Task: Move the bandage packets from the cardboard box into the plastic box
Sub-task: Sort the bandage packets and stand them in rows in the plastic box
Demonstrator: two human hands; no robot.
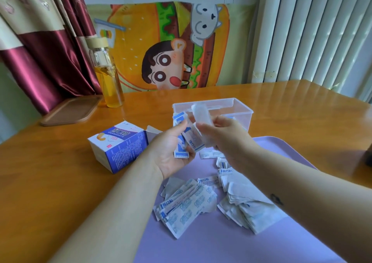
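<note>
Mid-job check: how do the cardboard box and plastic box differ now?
The cardboard box is opaque, printed blue and white; the plastic box is clear. The cardboard box opens sideways, flaps toward the right; the plastic box opens upward. The cardboard box sits left of the plastic box and nearer the camera. Both are open.

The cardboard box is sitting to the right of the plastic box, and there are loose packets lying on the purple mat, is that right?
Not quite. The head view shows the cardboard box to the left of the plastic box, not the right. Loose packets do lie on the purple mat.
</note>
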